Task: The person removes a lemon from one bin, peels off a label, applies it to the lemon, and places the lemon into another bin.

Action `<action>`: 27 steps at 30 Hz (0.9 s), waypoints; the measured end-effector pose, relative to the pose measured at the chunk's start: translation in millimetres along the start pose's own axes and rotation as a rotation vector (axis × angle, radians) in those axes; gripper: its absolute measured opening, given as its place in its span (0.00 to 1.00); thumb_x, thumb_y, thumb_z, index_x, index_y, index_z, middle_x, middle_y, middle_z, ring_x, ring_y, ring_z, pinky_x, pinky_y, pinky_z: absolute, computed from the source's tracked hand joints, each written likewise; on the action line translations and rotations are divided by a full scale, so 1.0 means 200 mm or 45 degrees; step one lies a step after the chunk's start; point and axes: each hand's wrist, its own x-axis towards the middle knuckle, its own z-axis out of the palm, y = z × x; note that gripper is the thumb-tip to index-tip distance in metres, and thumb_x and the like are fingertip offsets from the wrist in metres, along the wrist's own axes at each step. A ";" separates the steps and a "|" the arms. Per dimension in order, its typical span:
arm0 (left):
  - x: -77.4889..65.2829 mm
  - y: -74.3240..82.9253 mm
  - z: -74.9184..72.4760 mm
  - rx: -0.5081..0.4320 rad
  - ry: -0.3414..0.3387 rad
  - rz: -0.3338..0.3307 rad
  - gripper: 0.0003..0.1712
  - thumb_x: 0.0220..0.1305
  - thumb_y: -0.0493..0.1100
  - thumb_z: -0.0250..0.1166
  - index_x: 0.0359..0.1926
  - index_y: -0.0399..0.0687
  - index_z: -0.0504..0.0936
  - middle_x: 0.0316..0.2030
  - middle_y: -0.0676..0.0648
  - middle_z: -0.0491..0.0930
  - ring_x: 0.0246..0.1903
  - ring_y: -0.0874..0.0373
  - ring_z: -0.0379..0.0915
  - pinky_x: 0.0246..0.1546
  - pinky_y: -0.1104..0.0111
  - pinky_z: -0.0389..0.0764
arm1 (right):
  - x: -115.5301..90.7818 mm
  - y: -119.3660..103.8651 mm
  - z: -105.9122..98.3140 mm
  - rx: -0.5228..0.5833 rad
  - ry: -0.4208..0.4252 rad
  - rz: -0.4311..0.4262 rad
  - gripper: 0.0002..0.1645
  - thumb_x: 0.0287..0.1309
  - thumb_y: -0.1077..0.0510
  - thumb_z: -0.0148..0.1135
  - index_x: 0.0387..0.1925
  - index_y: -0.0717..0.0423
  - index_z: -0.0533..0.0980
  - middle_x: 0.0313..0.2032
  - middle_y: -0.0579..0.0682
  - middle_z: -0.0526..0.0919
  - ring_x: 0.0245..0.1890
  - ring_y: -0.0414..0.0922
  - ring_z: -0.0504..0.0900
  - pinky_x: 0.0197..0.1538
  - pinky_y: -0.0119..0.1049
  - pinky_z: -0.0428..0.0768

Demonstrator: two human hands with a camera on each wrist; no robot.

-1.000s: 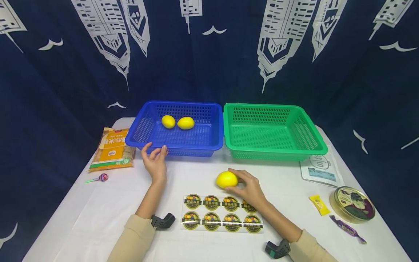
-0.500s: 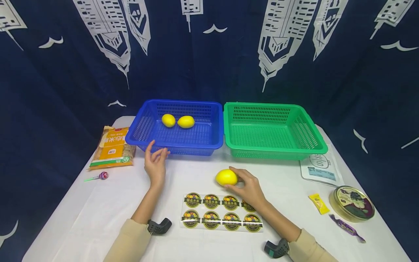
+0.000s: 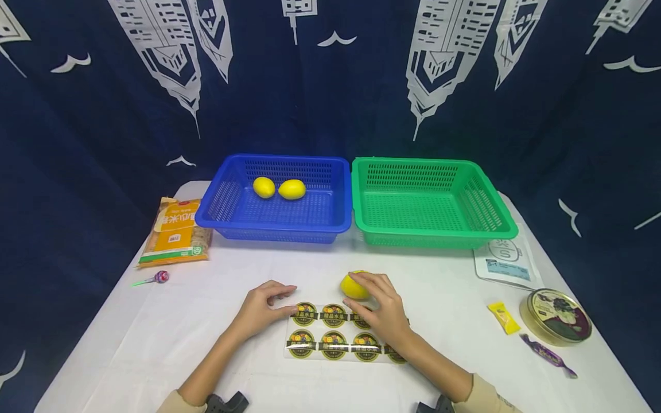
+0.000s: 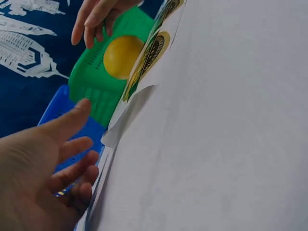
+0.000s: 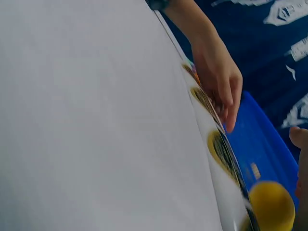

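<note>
In the head view a yellow lemon (image 3: 353,287) rests on the white table just behind a sheet of round fruit stickers (image 3: 333,338). My right hand (image 3: 384,307) hovers at the lemon's right side, fingers loosely bent. The left wrist view shows a gap between those fingers and the lemon (image 4: 122,57). Beside the sheet's upper left corner is my left hand (image 3: 263,310), fingers and thumb spread apart, holding nothing. The sheet's near corner curls up in the left wrist view. Two more lemons (image 3: 292,189) lie inside the blue basket (image 3: 273,235).
A green basket (image 3: 434,238) stands right of the blue one. An orange food packet (image 3: 175,232) and a lollipop (image 3: 161,277) lie at left. At right are a white pouch (image 3: 508,264), a round tin (image 3: 556,317), a yellow candy (image 3: 504,318) and a purple candy (image 3: 547,354).
My left hand has left the blue basket's front and come down to the sticker sheet. My right hand has let go of the lemon and shifted slightly over it.
</note>
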 end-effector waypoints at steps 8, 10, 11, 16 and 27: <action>-0.02 -0.04 0.01 0.080 0.026 0.105 0.15 0.44 0.51 0.73 0.35 0.51 0.87 0.30 0.64 0.75 0.33 0.66 0.72 0.36 0.70 0.77 | 0.03 -0.11 0.16 0.201 -0.267 0.119 0.27 0.50 0.58 0.69 0.53 0.60 0.75 0.43 0.54 0.80 0.40 0.47 0.78 0.43 0.32 0.80; -0.02 -0.04 0.01 0.073 0.032 0.120 0.13 0.44 0.51 0.74 0.32 0.53 0.87 0.29 0.65 0.75 0.33 0.66 0.72 0.37 0.70 0.77 | 0.04 -0.13 0.20 0.199 -0.334 0.178 0.26 0.50 0.58 0.68 0.52 0.60 0.75 0.43 0.53 0.80 0.41 0.46 0.78 0.43 0.33 0.81; -0.02 -0.05 0.02 0.064 0.038 0.124 0.12 0.44 0.50 0.74 0.31 0.53 0.87 0.28 0.65 0.75 0.33 0.66 0.72 0.37 0.70 0.77 | 0.04 -0.13 0.21 0.190 -0.360 0.205 0.25 0.51 0.58 0.68 0.52 0.59 0.76 0.43 0.52 0.81 0.41 0.44 0.78 0.42 0.32 0.81; -0.02 -0.05 0.02 -0.045 0.064 0.101 0.08 0.45 0.47 0.74 0.30 0.55 0.87 0.28 0.65 0.78 0.33 0.66 0.74 0.38 0.70 0.77 | 0.07 -0.13 0.26 0.103 -0.422 0.262 0.19 0.53 0.55 0.66 0.48 0.54 0.79 0.39 0.45 0.82 0.38 0.37 0.76 0.39 0.28 0.78; -0.03 -0.01 0.00 -0.327 -0.012 -0.120 0.09 0.51 0.47 0.70 0.33 0.50 0.87 0.31 0.55 0.84 0.33 0.62 0.79 0.38 0.71 0.80 | 0.08 -0.11 0.31 0.152 -0.332 0.233 0.11 0.52 0.56 0.67 0.39 0.53 0.82 0.32 0.39 0.81 0.30 0.35 0.73 0.32 0.25 0.76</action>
